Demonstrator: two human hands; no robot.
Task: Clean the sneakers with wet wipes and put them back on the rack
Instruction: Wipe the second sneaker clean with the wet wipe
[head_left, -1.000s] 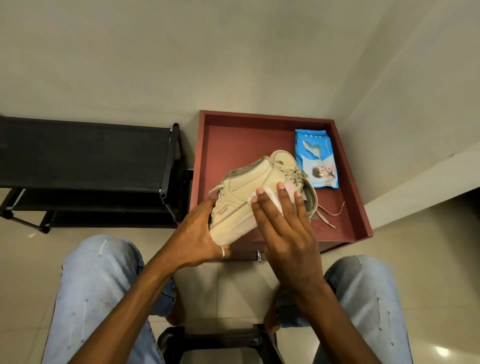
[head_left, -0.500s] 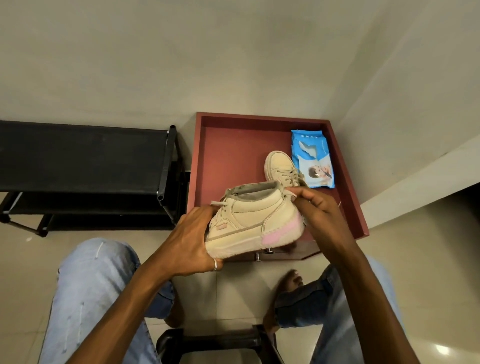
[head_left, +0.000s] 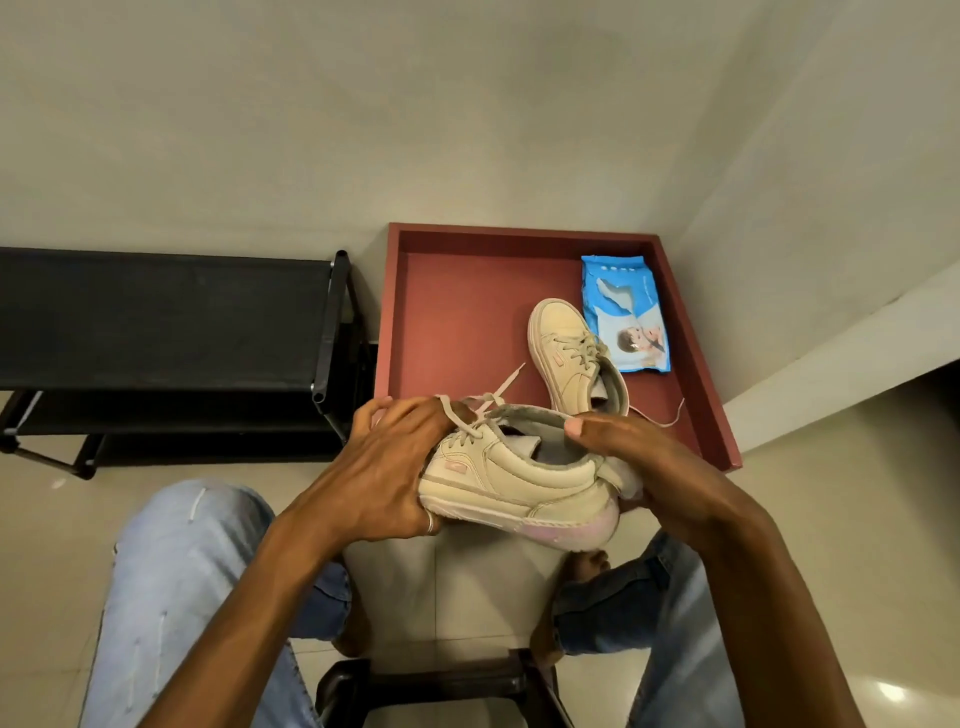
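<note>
Cream leather sneaker (head_left: 519, 483) was held in the air between both hands, over the near edge of a red tray (head_left: 457, 312). The left hand (head_left: 379, 467) gripped its laced toe end, fingers curled round the front. The right hand (head_left: 660, 467) gripped the heel, thumb pressed on the collar, a pale wipe (head_left: 626, 480) showing beneath. A second sneaker (head_left: 566, 348) lay farther off in the tray, just beside a blue wipes pack (head_left: 623, 317). A black rack (head_left: 156, 317) stood at the left.
</note>
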